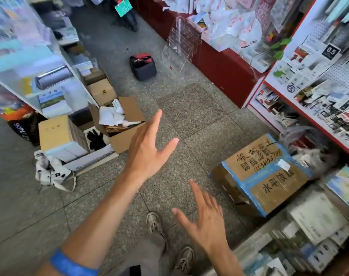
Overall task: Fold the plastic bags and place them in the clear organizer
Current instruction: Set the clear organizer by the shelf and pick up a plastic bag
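Cramped shop aisle, speckled stone floor (189, 108). White plastic bags (229, 22) heaped on the red counter (225, 68) far ahead; clear organizer (179, 42) leans against its front edge, close to the bags, probably staged for loading. My left hand (147, 154) and right hand (207, 222) hang mid-air, fingers spread, holding nothing. Folding not started. Cardboard boxes (267, 174) flank the aisle.

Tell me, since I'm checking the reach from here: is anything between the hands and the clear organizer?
Nothing visible does. Both hands, the left hand and the right hand, are open and empty over bare floor. The clear organizer stands ahead at the red counter; the black box sits left of that path.
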